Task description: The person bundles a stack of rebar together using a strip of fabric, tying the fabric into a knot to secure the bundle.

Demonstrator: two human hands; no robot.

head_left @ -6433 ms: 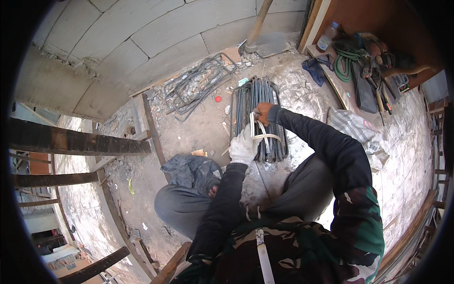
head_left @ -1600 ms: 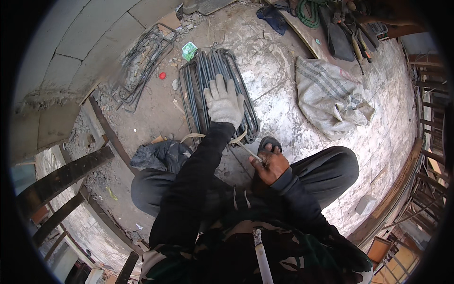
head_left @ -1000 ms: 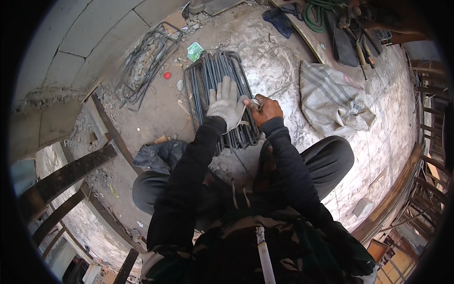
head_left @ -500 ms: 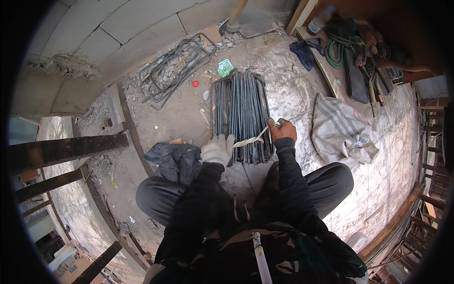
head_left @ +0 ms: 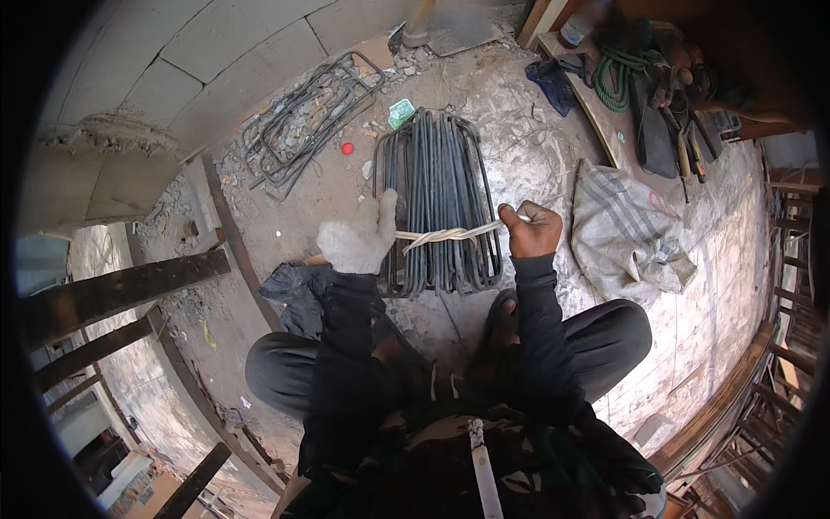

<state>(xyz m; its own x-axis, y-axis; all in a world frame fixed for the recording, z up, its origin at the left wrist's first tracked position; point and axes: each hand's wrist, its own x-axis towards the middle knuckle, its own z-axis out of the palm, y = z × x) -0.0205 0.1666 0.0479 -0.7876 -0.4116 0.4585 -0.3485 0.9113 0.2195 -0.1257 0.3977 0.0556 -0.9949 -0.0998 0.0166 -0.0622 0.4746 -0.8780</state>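
A bundle of dark rectangular steel rebar stirrups (head_left: 439, 173) lies on the ground in front of me. Across its near part runs a pale cord (head_left: 451, 234), crossed and twisted over itself on top of the bars. My left hand (head_left: 356, 242), in a light work glove, is closed around one end at the bundle's left side; its grip is partly hidden by the glove. On the right side, my bare right hand (head_left: 534, 232) pinches the other end between thumb and fingers. The cord stretches nearly straight between both hands.
More loose stirrups (head_left: 303, 125) lie on rubble by the block wall, near a red cap (head_left: 347, 149). A woven sack (head_left: 631, 233) sits to the right. Tools and green rope (head_left: 616, 82) rest on a board at far right. Black plastic (head_left: 294, 294) lies beside my left knee.
Both hands have moved apart, the left one leftward and the right one slightly rightward. The twisted cord is now drawn straighter across the bundle.
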